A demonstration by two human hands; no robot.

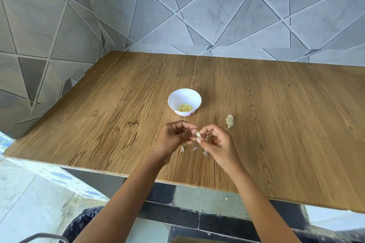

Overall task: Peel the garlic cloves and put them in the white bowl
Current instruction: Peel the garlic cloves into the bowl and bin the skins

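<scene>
Centre of frame, low: left hand (pixel 173 136) and right hand (pixel 216 142) meet, fingers of both curled, pinching one small pale garlic clove (pixel 198 134) between them. Small white scalloped bowl (pixel 184 97) above hands on brown wood-grain tabletop (pixel 98 108), peeled yellowish cloves (pixel 185 107) inside. Unpeeled garlic piece (pixel 229 121) right of bowl. Thin papery skin scraps (pixel 205 153) on tabletop under hands.

A wood-grain table (pixel 98 104) spread under the left hand (pixel 173 136). Grey, triangle-patterned wall tiles (pixel 217 16) rose beyond it and to its left; dark floor tiles (pixel 177 215) lay nearer.
</scene>
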